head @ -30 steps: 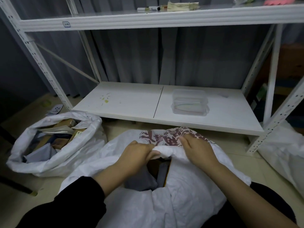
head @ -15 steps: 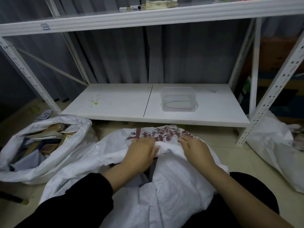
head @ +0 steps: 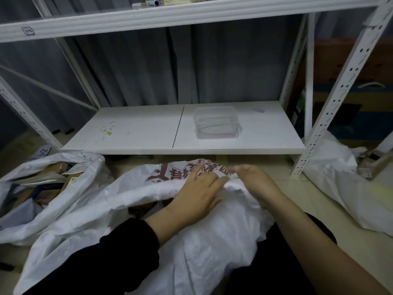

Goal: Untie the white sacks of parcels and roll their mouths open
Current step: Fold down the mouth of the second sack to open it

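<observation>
The step in hand is the rolling of the mouth of the middle sack (head: 212,241). This sack lies on the floor (head: 297,188) directly in front of the person, below the low shelf (head: 138,133), and its mouth is already untied: a dark gap shows under the turned rim, with something brown inside.

The left hand (head: 197,194) lies on top of the folded rim, its fingers (head: 202,173) nearly straight and pressing the cloth down beside the red print. I cannot tell if the thumb is hooked below the fold. The right hand (head: 255,184) is just beside it, and its fingers (head: 238,169) are curled on the edge of the same rim and seem to grip it.

I judge that the roll is only partly made. The next move calls for turning the rim outward and down once more, then shifting both hands along the mouth so the fold becomes even all around.

The left sack (head: 70,201) already stands open and shows parcels (head: 49,177). The right sack (head: 344,188) looks not yet opened, so it probably comes after.
</observation>
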